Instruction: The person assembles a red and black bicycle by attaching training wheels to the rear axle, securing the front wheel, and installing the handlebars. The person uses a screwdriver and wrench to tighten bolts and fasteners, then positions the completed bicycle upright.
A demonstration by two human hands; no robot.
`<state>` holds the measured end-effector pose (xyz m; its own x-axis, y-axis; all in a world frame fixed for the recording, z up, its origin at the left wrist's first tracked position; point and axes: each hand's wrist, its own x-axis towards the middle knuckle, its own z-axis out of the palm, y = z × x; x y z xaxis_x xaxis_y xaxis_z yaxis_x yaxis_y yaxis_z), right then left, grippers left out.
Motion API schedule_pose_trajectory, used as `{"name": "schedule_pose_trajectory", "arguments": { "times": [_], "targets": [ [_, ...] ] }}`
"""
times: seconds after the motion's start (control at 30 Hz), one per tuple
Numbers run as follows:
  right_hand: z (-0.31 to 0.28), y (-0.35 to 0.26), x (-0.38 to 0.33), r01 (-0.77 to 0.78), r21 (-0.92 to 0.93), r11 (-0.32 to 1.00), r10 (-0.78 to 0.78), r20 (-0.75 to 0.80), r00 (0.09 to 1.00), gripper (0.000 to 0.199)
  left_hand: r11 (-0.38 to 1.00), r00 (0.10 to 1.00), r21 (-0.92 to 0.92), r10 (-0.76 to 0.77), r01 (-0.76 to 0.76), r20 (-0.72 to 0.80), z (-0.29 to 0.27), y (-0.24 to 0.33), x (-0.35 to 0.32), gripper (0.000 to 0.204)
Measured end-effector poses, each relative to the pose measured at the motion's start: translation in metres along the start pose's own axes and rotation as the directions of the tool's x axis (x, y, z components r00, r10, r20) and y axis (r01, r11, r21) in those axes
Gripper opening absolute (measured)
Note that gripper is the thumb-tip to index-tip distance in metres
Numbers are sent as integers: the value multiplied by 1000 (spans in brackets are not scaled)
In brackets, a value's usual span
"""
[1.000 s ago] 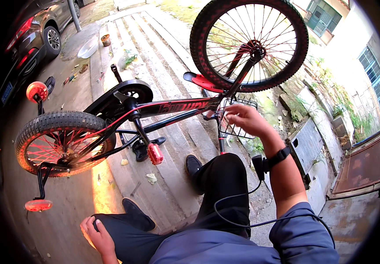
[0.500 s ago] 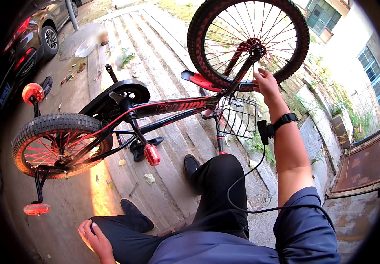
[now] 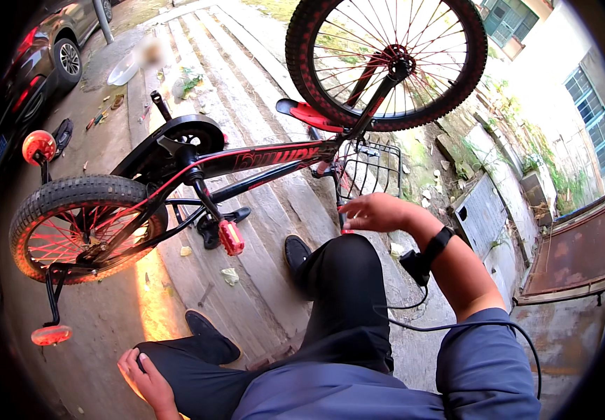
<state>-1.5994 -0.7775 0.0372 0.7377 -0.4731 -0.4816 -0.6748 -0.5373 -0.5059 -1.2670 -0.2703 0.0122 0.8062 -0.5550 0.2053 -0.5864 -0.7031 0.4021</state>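
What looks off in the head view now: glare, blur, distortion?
Head view throughout: black vignette and fisheye bending at the rim; the pale wall at upper right looks washed out; orange light streaks the ground near the bicycle wheel at left; a blurred patch sits beside the translucent bowl.

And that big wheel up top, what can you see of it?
The round bicycle wheel has a knobbly, rubbery-looking black tyre with reddish marks, thin red spokes and a dark hub. It stands raised in a black metal-looking fork, its top cut off by the picture. A red mudguard sits close; I can't tell whether it touches.
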Motion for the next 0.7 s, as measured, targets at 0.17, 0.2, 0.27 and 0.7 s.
{"name": "schedule_pose_trajectory", "arguments": {
  "times": [0.17, 0.2, 0.27, 0.7],
  "targets": [
    [19, 1, -22, 15, -252, 968, -28, -52, 998, 54, 1000, 1000, -5, -6, 5, -12, 1, 1, 0, 19],
    [20, -7, -26, 32, -200, 979, -46, -64, 997, 56, 1000, 1000, -8, -2, 2, -19, 1, 2, -1, 18],
    [27, -31, -31, 112, -133, 985, -128, -126, 984, 59, 1000, 999, -8, 3, -4, -39, -2, 2, -1, 18],
    [69, -65, -27, 312, -9, 950, -295, -344, 891, 50, 996, 997, 63, 67, -65, -29, 2, -8, -2, 18]
  ]
}}
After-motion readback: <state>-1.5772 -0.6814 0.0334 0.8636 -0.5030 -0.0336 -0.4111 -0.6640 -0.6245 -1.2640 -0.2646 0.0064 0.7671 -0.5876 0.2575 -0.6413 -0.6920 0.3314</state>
